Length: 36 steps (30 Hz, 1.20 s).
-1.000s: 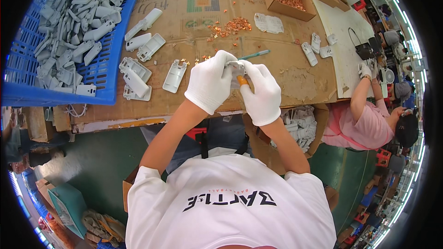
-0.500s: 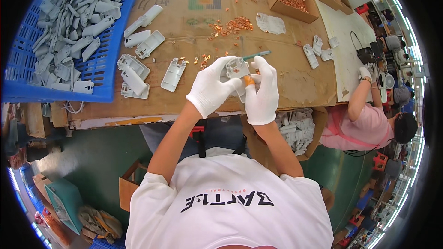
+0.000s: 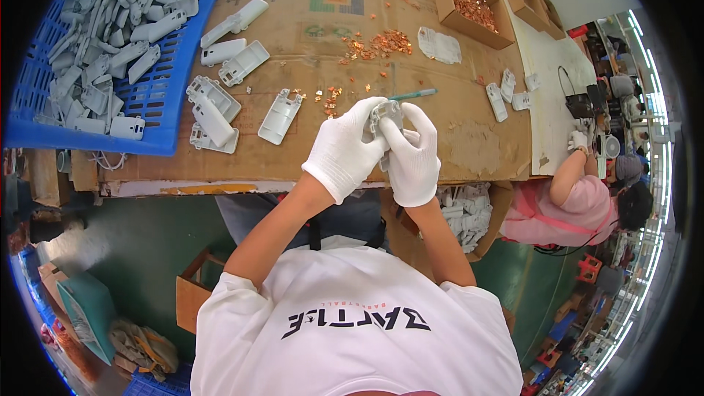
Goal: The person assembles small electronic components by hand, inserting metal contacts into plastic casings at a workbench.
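Both my hands wear white gloves and meet over the near edge of the cardboard-covered table. My left hand (image 3: 343, 148) is closed around a small pale grey plastic housing (image 3: 386, 110). From the other side my right hand (image 3: 413, 161) grips the same housing, its thumb pressed on the inner face. Fingers cover most of the part. Just beyond them a thin green stick-like tool (image 3: 416, 94) points right; whether it touches a hand I cannot tell. Small copper-coloured metal pieces (image 3: 381, 44) lie in a loose pile farther out, with a few strays nearer my left hand.
A blue crate (image 3: 165, 143) full of grey housings stands at the left. Several loose housings (image 3: 279, 117) lie beside it. Copper pieces fill a cardboard box (image 3: 506, 38) at the far right. Below the table edge is a carton (image 3: 502, 213) of white parts. A person in pink (image 3: 557, 205) works at right.
My right thumb has moved onto the housing, and the orange patch seen by that finger is now out of sight. The housing has been tilted more upright. The whole view has shifted slightly.
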{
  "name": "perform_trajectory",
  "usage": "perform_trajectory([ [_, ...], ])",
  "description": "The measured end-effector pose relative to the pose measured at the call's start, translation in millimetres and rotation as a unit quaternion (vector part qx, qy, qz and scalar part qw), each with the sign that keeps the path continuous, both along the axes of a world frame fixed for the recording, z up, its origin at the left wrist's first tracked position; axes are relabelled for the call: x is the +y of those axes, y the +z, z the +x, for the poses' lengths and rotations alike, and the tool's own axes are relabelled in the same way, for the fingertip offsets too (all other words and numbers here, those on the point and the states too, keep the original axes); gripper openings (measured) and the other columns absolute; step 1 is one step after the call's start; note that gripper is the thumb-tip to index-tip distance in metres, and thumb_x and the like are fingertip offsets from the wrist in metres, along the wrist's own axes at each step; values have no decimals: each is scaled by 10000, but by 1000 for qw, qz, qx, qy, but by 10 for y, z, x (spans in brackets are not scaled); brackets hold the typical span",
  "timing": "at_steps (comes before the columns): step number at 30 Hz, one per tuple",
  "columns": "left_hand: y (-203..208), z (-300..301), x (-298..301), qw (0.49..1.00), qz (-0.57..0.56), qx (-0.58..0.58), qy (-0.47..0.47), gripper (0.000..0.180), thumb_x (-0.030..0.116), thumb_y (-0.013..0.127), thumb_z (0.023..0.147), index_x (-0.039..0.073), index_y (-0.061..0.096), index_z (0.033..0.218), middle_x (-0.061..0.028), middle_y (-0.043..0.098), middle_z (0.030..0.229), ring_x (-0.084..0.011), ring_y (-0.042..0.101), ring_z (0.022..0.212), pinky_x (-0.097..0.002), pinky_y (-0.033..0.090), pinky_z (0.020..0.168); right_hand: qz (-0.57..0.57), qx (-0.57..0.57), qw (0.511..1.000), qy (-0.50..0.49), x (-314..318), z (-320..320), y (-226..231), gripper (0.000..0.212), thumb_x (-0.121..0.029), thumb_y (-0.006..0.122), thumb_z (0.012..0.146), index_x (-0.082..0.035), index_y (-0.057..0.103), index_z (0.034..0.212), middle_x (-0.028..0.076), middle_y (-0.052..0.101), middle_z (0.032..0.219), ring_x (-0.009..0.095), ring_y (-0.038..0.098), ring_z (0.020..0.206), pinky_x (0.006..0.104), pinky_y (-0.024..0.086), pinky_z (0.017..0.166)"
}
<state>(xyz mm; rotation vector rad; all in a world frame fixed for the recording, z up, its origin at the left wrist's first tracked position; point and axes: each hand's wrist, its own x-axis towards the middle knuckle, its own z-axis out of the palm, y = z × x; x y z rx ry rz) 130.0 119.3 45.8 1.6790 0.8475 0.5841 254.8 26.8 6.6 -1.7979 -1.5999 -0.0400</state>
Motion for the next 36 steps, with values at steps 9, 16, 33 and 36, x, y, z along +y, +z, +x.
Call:
perform_trajectory([
  [9,-108,30,69,998,-57,21,-21,414,98,674,854,25,570,1248,-146,704,1030,-206,706,940,-308,550,801,-50,-31,998,-16,49,-22,50,407,42,675,741,-133,661,1108,70,503,1284,164,695,795,261,568,591],
  [16,-134,65,331,998,22,-42,45,523,71,667,807,-20,522,1301,-192,623,1228,-278,632,1115,-334,479,969,94,-8,995,-17,357,707,-6,334,114,520,740,-59,679,977,132,598,1088,307,584,1062,375,474,943],
  [33,-978,-882,1509,833,502,226,49,64,39,587,765,101,576,752,-64,639,848,-264,617,935,-405,502,852,0,-128,982,139,1406,521,-379,190,-24,639,749,-116,641,915,24,615,933,231,621,866,348,537,736],
  [36,-901,-870,1441,834,504,179,138,57,44,597,787,93,616,809,-76,636,909,-296,611,960,-403,500,877,12,-140,979,151,1527,573,-566,151,-31,635,750,-111,643,879,22,602,891,227,618,820,348,539,697],
])
